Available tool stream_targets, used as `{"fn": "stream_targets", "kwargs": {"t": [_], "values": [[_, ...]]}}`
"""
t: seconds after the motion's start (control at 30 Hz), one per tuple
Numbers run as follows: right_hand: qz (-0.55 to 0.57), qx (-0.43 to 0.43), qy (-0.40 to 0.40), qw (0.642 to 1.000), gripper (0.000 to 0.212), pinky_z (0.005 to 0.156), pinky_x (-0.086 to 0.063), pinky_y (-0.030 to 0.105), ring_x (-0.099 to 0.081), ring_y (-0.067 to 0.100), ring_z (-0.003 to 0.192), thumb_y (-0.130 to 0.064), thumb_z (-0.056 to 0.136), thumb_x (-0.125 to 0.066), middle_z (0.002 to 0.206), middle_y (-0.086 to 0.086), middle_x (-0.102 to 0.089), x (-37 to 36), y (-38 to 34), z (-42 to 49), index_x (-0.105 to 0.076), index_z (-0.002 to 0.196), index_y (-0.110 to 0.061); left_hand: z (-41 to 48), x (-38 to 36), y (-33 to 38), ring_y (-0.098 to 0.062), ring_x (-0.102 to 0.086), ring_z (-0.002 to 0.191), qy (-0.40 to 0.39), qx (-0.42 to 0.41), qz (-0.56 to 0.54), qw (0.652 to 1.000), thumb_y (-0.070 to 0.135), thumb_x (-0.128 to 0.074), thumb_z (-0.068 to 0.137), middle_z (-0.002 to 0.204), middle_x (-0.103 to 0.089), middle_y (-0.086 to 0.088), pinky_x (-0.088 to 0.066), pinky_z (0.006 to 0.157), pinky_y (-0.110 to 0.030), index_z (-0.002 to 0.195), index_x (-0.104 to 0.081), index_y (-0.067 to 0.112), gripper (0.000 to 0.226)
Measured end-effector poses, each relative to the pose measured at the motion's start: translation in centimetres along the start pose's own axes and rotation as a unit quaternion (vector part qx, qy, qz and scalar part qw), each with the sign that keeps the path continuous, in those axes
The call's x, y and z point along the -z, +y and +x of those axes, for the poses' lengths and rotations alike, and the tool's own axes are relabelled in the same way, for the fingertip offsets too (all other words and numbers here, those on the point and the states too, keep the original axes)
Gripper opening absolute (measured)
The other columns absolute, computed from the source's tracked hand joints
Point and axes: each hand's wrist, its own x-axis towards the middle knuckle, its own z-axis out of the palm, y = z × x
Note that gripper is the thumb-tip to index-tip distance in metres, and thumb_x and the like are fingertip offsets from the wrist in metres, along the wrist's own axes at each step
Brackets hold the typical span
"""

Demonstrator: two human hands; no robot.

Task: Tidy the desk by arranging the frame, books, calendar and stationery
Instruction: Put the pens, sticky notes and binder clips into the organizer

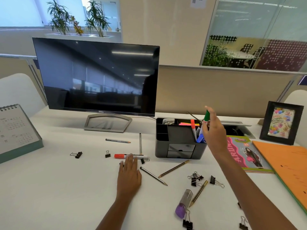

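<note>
The right hand (214, 131) pinched a green marker (207, 116) upright over the black organiser (180, 138), seemingly to slot it in, while the left hand (129, 174), fingers straight, touched a red marker (122, 156) on the desk (66, 188).

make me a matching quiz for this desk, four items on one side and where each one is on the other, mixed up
1 green marker
2 loose red marker
3 calendar
4 photo frame

a far left of desk
b held in right hand
c far right, standing
d at left hand fingertips

Pairs: 1-b, 2-d, 3-a, 4-c
</note>
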Motion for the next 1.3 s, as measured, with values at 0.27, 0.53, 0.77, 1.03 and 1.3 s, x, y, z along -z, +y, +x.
{"fn": "stream_targets", "kwargs": {"t": [0.27, 0.53, 0.77, 1.03, 1.3], "values": [[-0.041, -0.032, -0.067, 0.996, 0.023, 0.053, -0.043, 0.035, -0.054, 0.025, 0.061, -0.003, 0.091, -0.05, 0.077, 0.017, -0.064, -1.8, 2.9, -1.7, -0.057, 0.113, -0.004, 2.2, -0.9, -1.5, -0.034, -0.066, 0.099, 0.077, -0.049, 0.141, 0.986, 0.009, -0.03, 0.074, 0.103, -0.07, -0.019, -0.018, 0.111, -0.037, 0.101, -0.069, -0.001, 0.049], [-0.027, 0.031, -0.008, 0.999, 0.021, 0.086, -0.049, 0.04, -0.061, 0.031, 0.095, 0.006, 0.084, -0.056, 0.098, 0.016, -0.066, -1.2, 3.0, -3.1, -0.064, 0.101, -0.001, 4.5, 1.2, -1.9, -0.029, -0.059, 0.051, 0.051, -0.058, 0.108, 0.991, -0.012, -0.081, 0.034, 0.059, -0.058, -0.012, -0.048, 0.045, -0.031, 0.066, -0.066, 0.003, 0.039], [0.054, 0.038, -0.004, 0.998, 0.024, 0.091, -0.037, 0.013, -0.058, 0.023, 0.097, 0.003, 0.084, -0.048, 0.1, 0.013, -0.065, 0.2, 1.2, -5.9, -0.064, 0.101, -0.002, 5.4, 2.9, 0.4, -0.029, -0.056, 0.052, 0.082, 0.004, -0.021, 0.996, -0.018, -0.075, 0.049, 0.072, -0.061, -0.012, -0.044, 0.04, -0.029, 0.081, -0.067, 0.005, 0.04], [0.248, -0.115, -0.192, 0.943, 0.021, 0.072, -0.044, 0.003, -0.059, 0.003, 0.089, -0.012, 0.094, -0.049, 0.102, 0.002, -0.063, -0.8, -2.7, -8.1, -0.06, 0.112, -0.012, 6.1, 7.2, 8.6, -0.024, -0.057, 0.098, 0.08, 0.306, -0.611, 0.726, 0.005, -0.055, 0.09, 0.115, -0.058, -0.017, -0.052, 0.08, -0.033, 0.12, -0.051, -0.001, 0.031], [0.454, -0.328, -0.209, 0.801, 0.019, 0.063, -0.053, 0.016, -0.065, 0.009, 0.067, -0.005, 0.09, -0.053, 0.083, 0.006, -0.067, -0.9, -3.4, -8.5, -0.062, 0.106, -0.008, 3.9, 7.0, 13.5, -0.029, -0.062, 0.098, -0.06, 0.284, -0.77, 0.568, 0.005, -0.056, 0.089, 0.106, -0.059, -0.022, -0.056, 0.074, -0.027, 0.115, -0.05, -0.005, 0.029]]}}
